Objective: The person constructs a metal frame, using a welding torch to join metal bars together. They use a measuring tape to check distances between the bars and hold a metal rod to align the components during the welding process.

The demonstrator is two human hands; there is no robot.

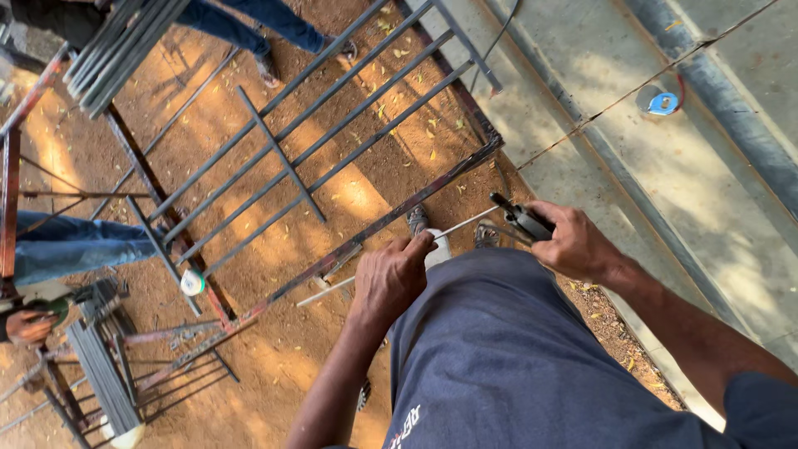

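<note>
Hands over a barred metal frame (316,158): left hand (391,278) pinching a thin rod (461,224), right hand (573,241) clenched around its black holder (522,219).

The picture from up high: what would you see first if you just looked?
First, the two hands in the middle: the right hand grips a black clamp tool, and the left hand pinches a thin rod running into it. Behind them a barred metal frame lies on the red dirt.
</note>
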